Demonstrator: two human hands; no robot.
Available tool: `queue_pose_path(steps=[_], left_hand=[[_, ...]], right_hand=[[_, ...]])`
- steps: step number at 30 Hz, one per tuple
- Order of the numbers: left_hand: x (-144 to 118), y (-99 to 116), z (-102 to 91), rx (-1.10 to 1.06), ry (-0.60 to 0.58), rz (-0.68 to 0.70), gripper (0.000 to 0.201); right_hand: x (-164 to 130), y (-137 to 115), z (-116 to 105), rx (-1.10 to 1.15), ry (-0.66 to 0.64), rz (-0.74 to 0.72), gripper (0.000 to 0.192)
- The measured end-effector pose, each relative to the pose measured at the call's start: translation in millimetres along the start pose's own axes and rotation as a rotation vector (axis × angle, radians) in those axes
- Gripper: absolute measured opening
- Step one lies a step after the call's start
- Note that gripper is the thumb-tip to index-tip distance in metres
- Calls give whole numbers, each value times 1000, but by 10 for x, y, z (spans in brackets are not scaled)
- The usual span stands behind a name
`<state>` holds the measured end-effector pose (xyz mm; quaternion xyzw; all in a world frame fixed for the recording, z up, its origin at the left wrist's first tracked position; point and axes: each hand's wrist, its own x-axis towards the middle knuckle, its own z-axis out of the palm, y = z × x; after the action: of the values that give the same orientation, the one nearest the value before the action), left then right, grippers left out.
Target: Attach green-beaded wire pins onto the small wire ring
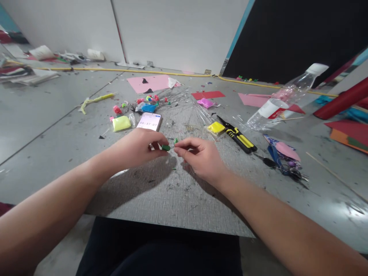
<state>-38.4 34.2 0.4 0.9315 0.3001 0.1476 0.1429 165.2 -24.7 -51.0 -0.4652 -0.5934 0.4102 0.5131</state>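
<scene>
- Head view: both hands are up over the grey board (178, 199), nearly meeting in the middle.
- Left hand (138, 147) is curled, thumb and fingers pinched on a small green lump (166, 147), looks like clay.
- Right hand (201, 155) is curled too, fingertips pinched on a thin wire (172, 142) with a tiny green bit at the tip. So neither hand is loose, both are gripping.
- The lump sits right between the two hands, touching the left fingertips and just beside the right ones.
- Phone (148, 121) lies just beyond the left hand, screen showing a timer, reads something like 00:37:07, a bit blurry.
- Pliers (237, 135) with yellow-black grips are off past the right hand, a yellow pack (216, 127) just beside them.
- Bottle (283, 97) lies on its side further right; its red-white label is too small to read.
</scene>
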Motion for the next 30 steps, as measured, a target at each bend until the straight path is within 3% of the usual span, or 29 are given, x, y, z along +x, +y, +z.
queue_pose_path(steps=[6, 23, 30], left_hand=[[-25, 46, 161, -85, 170, 24, 14], [-23, 82, 238, -225, 145, -113, 11], [-34, 62, 248, -219, 131, -98, 6]], right_hand=[[1, -36, 17, 36, 5, 130, 21], [33, 16, 15, -57, -57, 64, 20], [60, 69, -9, -52, -127, 123, 22]])
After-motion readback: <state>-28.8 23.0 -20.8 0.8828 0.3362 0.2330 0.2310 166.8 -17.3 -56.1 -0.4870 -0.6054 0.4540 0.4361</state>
